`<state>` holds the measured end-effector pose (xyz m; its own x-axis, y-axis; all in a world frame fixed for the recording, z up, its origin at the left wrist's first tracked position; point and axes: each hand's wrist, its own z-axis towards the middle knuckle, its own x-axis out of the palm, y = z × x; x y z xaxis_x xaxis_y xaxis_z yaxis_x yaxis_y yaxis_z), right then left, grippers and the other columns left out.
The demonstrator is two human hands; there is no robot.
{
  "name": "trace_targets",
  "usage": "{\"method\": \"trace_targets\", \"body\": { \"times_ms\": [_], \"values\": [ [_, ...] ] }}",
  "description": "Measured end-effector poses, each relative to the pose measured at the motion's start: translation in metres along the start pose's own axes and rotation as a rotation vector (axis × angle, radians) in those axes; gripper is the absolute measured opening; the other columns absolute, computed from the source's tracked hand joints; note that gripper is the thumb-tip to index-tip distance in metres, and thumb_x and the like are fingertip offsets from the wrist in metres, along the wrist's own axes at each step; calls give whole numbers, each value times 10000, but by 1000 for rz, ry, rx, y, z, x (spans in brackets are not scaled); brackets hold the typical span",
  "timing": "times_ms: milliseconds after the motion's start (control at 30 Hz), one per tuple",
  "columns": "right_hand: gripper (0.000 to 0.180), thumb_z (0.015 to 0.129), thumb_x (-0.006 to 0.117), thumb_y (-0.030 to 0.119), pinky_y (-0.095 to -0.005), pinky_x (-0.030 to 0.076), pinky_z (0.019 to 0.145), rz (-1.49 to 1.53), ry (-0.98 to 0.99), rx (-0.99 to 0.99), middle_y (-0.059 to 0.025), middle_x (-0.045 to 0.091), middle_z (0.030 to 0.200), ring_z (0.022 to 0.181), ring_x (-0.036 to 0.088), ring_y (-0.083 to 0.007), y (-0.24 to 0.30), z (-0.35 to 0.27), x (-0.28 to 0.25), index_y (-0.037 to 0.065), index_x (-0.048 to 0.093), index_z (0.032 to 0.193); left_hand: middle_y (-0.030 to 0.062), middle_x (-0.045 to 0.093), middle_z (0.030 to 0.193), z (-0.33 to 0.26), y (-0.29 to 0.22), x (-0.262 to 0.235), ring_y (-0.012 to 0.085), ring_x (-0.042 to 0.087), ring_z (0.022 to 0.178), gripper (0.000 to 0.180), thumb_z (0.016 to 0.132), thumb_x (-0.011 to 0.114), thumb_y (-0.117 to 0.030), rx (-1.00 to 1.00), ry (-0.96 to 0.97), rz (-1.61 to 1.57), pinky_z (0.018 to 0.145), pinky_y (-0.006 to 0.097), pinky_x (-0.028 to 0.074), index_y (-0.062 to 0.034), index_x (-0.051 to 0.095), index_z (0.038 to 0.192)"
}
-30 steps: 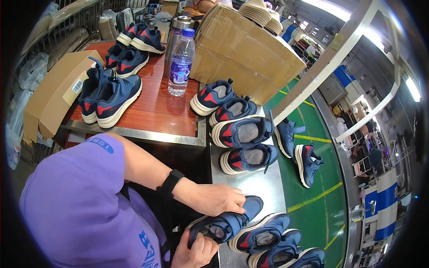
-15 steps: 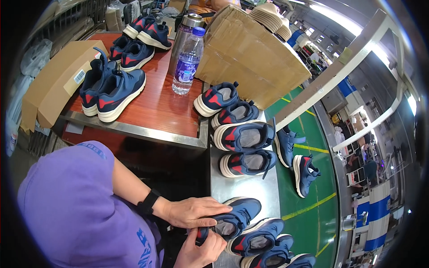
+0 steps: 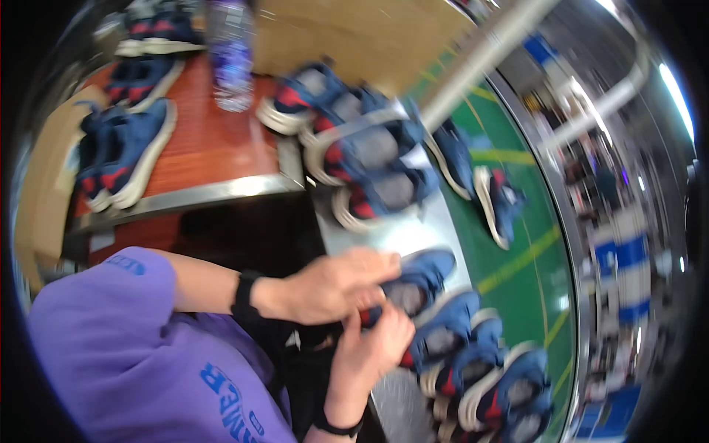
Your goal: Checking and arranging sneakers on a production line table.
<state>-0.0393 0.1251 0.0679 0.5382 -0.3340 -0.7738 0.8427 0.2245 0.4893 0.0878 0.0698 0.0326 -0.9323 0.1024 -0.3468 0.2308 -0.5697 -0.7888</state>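
Observation:
A navy sneaker [image 3: 428,275] with a pale sole and red trim lies on a metal shelf at the centre, its heel toward me. My left hand [image 3: 329,284], wearing a black wristband, reaches over its opening with fingers together, closed about the collar. Just below, my right hand [image 3: 375,341] is curled and pinches the dark heel. Motion blur hides the exact finger contact. Beside it sits another navy sneaker [image 3: 449,325], with several more in a row down to the lower right. Further up the shelf stand more matching sneakers [image 3: 377,151], with pale stuffing inside.
A reddish table [image 3: 199,148] with a metal edge holds paired sneakers [image 3: 122,151] and a water bottle [image 3: 233,59]. Cardboard boxes [image 3: 354,37] stand behind and at left. Right of the shelf, a green belt [image 3: 509,280] with yellow lines carries sneakers, beneath a white frame post [image 3: 487,59].
My view has swung, so the table and shoes sit higher and further left, and more sneakers show at the lower right. Both hands stay at the same sneaker; the picture has blurred.

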Motion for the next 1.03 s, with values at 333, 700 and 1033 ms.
{"method": "trace_targets", "body": {
  "times_ms": [333, 700, 1033],
  "values": [
    [250, 738, 779, 12, -351, 545, 723, 48, -237, 73, -136, 636, 1006, 831, 640, -284, -31, -98, -26, 31, 685, 969, 69, 576, 847, 58, -70, 14, 248, 583, 766, 621, 715, 772, -359, 252, 546, 513, 661, 355, 500, -192, 615, 1292],
    [190, 765, 751, 28, -342, 529, 707, 149, -142, 166, -92, 659, 961, 803, 650, -252, -75, -145, -4, 36, 685, 943, 115, 662, 831, 148, -47, 55, 270, 638, 785, 543, 586, 886, -412, 199, 480, 183, 704, 353, 497, -62, 708, 961],
    [191, 755, 785, 108, -316, 539, 709, 190, -68, 90, -68, 691, 956, 811, 668, -232, -88, -151, 11, 83, 712, 930, 171, 672, 1044, 315, -35, 245, 297, 642, 986, 589, 716, 777, -511, 602, 575, 421, 866, 408, 497, -85, 687, 1113]
  ]
}}
